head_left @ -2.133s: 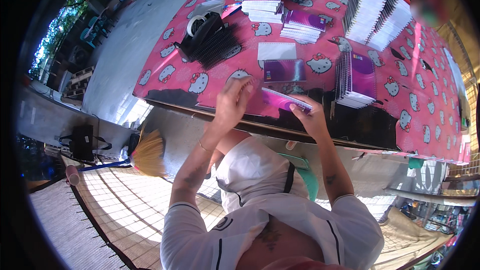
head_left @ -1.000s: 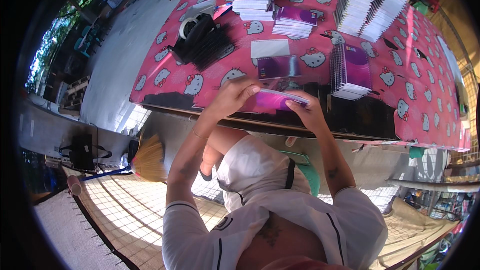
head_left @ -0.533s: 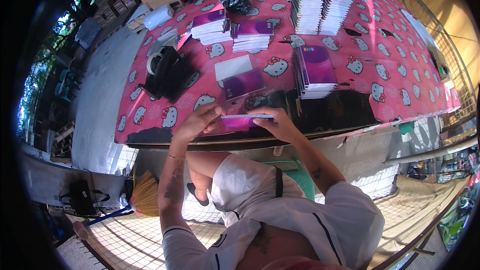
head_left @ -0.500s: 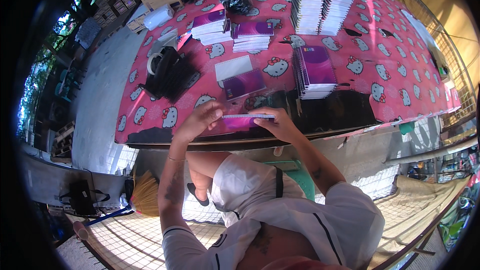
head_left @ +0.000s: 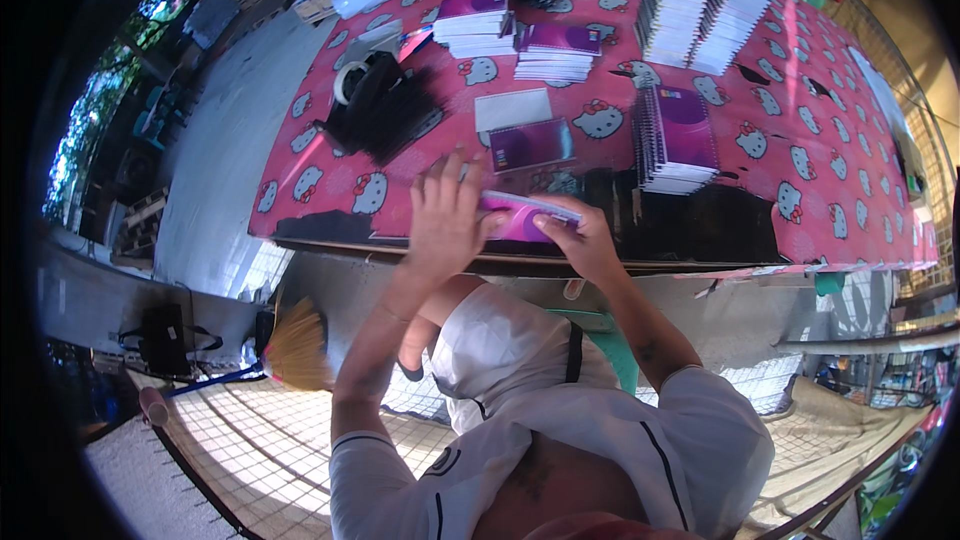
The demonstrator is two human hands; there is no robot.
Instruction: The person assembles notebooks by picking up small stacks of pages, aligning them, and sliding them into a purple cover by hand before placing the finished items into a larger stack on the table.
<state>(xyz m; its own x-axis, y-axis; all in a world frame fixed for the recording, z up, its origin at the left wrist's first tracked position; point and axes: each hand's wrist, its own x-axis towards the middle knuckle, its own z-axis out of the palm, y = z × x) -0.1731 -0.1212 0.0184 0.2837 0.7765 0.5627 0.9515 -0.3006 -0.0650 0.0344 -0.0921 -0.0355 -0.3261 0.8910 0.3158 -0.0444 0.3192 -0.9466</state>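
Observation:
A spiral notebook with a purple cover is held tilted at the table's near edge. My right hand grips its right end, thumb on top of the cover. At its left end is my left hand, back upward and fingers stretched out; the thumb lies by the notebook's corner, and whether it touches cannot be made out. Just beyond lie a flat purple notebook and a white-faced one. To the right stands a stack of purple spiral notebooks.
Two purple notebook piles and tall white notebook stacks stand farther back on the pink patterned tablecloth. A tape roll sits by black bristly material at left. A broom is on the floor.
My left hand has turned from a curled pose to stretched fingers over the notebook's left end. The notebook tilts more, its right end lower. The whole view has shifted, moving the table rightward.

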